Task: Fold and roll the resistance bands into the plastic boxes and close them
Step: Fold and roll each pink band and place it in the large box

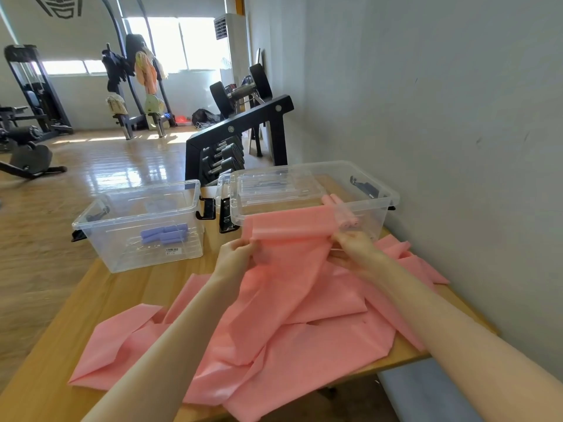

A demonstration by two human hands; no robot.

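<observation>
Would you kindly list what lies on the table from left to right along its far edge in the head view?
Clear box holding purple rolls → black latch of that box → clear box holding pink rolls, which stands nearest the wall.

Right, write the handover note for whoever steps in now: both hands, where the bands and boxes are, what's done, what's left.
Left hand and right hand each pinch the top fold of a pink band above the pile of loose pink bands on the table.
Done: purple rolls lie in the left box; pink rolls lie in the right box.
Both boxes are open; a clear lid sits behind the right one.
Left: fold and roll the held band, then the others, box them, close both boxes.
</observation>
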